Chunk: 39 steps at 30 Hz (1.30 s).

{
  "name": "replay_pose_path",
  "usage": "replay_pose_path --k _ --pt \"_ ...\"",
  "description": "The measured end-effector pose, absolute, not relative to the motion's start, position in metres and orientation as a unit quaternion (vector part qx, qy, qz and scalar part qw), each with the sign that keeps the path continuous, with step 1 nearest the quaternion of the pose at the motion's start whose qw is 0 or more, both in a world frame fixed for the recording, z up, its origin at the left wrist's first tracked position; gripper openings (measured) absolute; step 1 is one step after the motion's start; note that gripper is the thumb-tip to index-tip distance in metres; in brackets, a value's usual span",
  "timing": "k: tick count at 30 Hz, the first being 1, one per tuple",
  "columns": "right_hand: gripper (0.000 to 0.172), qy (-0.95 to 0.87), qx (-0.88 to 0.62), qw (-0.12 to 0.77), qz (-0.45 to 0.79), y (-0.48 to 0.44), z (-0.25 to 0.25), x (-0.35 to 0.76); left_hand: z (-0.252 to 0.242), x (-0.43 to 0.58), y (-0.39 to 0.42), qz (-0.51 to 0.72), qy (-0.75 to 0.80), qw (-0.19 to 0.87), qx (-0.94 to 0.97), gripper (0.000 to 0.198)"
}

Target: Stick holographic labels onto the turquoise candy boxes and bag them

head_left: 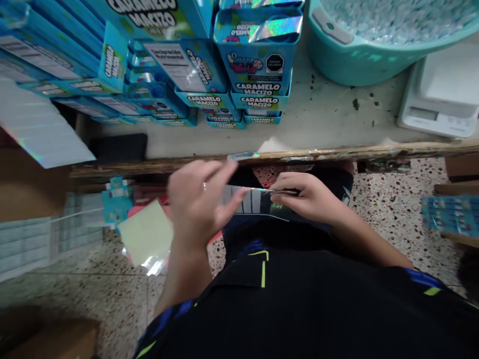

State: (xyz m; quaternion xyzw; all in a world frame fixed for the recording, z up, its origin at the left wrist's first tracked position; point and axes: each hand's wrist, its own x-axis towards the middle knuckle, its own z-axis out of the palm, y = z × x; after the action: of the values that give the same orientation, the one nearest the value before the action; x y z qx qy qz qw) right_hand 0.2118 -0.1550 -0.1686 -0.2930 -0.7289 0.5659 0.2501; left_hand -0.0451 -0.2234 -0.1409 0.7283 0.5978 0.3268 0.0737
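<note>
My right hand (299,194) is closed, thumb and fingers pinching the right end of a shiny strip (249,203) with pale and dark bands. A thin dark edge shows between these fingers; I cannot make out whether it belongs to the strip. At the strip's left end is my left hand (196,202), smeared by motion, with its fingers stretched out and the thumb apart. The left thumb lies in front of the strip; whether it touches is unclear. Both hands are over my lap, just below the table edge (209,162).
Blue candy boxes (258,60) stand stacked on the table. A turquoise tub (348,62) of wrapped candies and a white scale (437,107) are at right. Silvery sheets (45,129) and a black flat object (119,147) lie left. A pale yellow sheet (145,232) is beside my left arm.
</note>
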Motion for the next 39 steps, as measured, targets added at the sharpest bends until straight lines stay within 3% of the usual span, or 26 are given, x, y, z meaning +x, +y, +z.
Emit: replay_pose_path --k 3,6,11,16,20,25,31,34,39 --pt "0.012 -0.726 -0.303 0.282 0.549 -0.155 -0.166 0.208 -0.154 -0.015 -0.213 0.264 0.515 0.040 0.814 0.033" --pt "0.017 -0.735 -0.315 0.293 0.524 -0.154 -0.162 0.212 -0.163 -0.006 -0.209 0.291 0.480 0.063 0.825 0.033" --pt "0.015 -0.741 -0.323 0.274 0.521 -0.152 -0.162 0.217 -0.164 0.001 -0.209 0.301 0.484 0.113 0.814 0.015" --pt "0.010 -0.698 -0.378 0.290 0.535 -0.155 -0.167 0.213 -0.163 0.003 -0.205 0.296 0.512 0.147 0.793 0.018" --pt "0.013 -0.683 -0.398 0.312 0.527 -0.158 -0.170 0.208 -0.173 0.001 -0.207 0.322 0.513 0.103 0.789 0.011" --pt "0.016 -0.659 -0.416 0.320 0.539 -0.159 -0.170 0.205 -0.194 -0.005 -0.211 0.379 0.450 0.014 0.809 0.032" --pt "0.020 -0.644 -0.430 0.322 0.544 -0.156 -0.170 0.205 -0.205 -0.008 -0.218 0.373 0.428 0.006 0.823 0.045" --pt "0.021 -0.637 -0.449 0.333 0.531 -0.152 -0.172 0.207 -0.203 0.002 -0.223 0.396 0.396 0.048 0.827 0.043" --pt "0.018 -0.596 -0.505 0.369 0.504 -0.148 -0.167 0.224 -0.191 0.019 -0.228 0.540 0.370 0.244 0.715 0.022"
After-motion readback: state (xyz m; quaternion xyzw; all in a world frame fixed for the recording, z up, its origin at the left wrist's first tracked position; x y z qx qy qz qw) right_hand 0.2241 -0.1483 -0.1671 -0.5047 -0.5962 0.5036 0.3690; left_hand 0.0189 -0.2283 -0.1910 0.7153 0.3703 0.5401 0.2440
